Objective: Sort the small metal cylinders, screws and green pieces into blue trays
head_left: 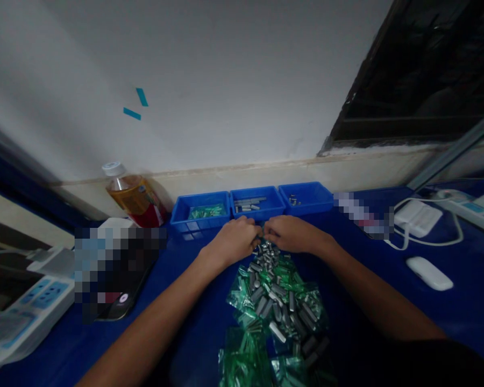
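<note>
My left hand [240,239] and my right hand [287,234] meet just in front of the blue trays, fingertips bent together in a pinch. Whatever they hold is too small and hidden to make out. Right below them lies a heap of small silvery metal pieces [268,253]. Larger grey metal bars [280,312] are spread nearer to me, on and among green plastic bags [246,355]. Beyond my hands stand three trays: one with green bags [207,211], one with metal rods [248,204], and one with a few small pieces [294,200].
A drink bottle [135,196] stands at the back left, near a phone [123,306] and a power strip [32,306]. On the right lie a white case [429,273], a white charger [418,217] with a cable, and another power strip [478,207]. A wall [234,107] rises behind.
</note>
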`<action>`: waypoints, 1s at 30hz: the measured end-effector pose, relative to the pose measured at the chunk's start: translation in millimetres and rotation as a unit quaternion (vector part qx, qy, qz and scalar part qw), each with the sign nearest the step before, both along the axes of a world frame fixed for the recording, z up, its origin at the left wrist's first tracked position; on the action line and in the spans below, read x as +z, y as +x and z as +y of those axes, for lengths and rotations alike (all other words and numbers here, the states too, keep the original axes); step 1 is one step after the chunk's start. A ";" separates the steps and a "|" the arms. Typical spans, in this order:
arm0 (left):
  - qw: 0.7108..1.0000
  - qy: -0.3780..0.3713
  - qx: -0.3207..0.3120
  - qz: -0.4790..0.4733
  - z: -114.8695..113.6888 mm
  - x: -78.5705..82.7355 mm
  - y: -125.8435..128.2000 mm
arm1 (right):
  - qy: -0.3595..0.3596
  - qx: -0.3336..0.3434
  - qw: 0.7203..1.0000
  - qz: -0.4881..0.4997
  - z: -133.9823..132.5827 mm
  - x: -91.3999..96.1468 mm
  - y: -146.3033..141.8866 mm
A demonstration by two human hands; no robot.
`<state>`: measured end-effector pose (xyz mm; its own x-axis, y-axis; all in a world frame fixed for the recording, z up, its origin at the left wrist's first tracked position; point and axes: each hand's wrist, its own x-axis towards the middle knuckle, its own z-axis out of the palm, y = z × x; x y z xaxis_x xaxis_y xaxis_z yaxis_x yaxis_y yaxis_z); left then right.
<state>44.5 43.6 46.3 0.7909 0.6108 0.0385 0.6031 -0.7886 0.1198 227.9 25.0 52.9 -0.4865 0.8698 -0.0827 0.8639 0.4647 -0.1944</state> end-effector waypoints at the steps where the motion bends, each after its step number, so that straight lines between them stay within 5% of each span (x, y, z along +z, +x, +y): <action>1: 1.000 0.010 -0.005 0.003 -1.5 -3.5 2.1 | 0.000 0.004 1.000 -0.002 -0.9 -1.5 -1.0; 19: 0.995 0.019 0.093 0.034 5.9 -5.2 -3.7 | 0.086 -0.002 0.996 0.024 -3.5 -21.9 -21.2; 26: 0.978 -0.017 0.153 -0.142 11.7 -3.8 -5.0 | 0.180 -0.083 0.975 0.099 -6.4 -22.9 -30.5; 30: 0.956 -0.068 0.136 -0.251 12.5 1.4 -5.6 | 0.204 -0.094 0.958 0.181 -4.8 -18.5 -30.1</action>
